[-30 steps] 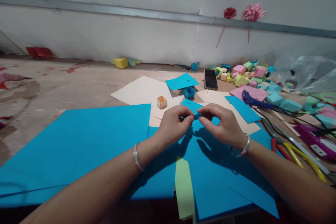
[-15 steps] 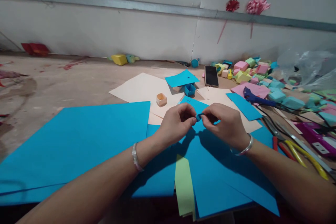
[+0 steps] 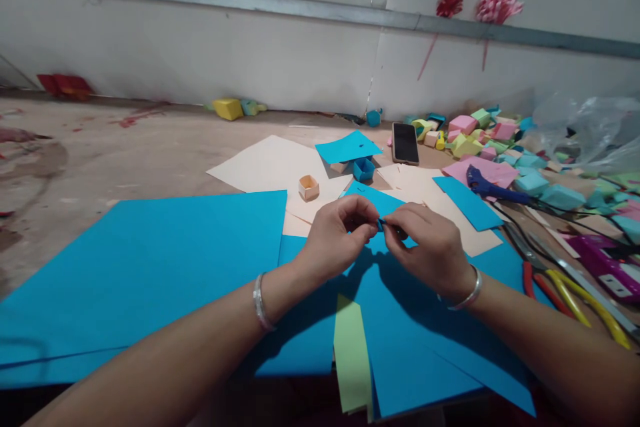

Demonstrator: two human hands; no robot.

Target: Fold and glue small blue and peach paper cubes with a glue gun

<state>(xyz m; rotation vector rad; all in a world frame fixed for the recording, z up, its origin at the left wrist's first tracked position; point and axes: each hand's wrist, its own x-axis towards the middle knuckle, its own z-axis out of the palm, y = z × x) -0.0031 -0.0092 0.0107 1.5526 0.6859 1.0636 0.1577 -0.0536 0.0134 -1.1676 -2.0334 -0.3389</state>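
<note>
Between the fingertips of both hands is a small blue piece of paper [image 3: 381, 225], mostly hidden by the fingers. My left hand [image 3: 341, 232] pinches it from the left, and my right hand [image 3: 429, 243] pinches it from the right. Both hands are over blue paper sheets [image 3: 415, 347], where their shadows fall. Just beyond them stand a small cream paper box [image 3: 309, 188] and a small blue paper box [image 3: 363, 169], both with open tops. A pale green paper strip [image 3: 351, 353] lies below my hands.
A large blue sheet [image 3: 165, 260] covers the left front. On the right lie a blue glue gun [image 3: 493, 185] with its cord, yellow-handled scissors [image 3: 590, 300] and a purple device [image 3: 607, 267]. A phone [image 3: 405, 143] and several coloured paper boxes [image 3: 480, 133] are at the back right.
My fingertips have come closer together around the small blue paper, which shows less now. The right hand has turned slightly. The view has shifted a little.
</note>
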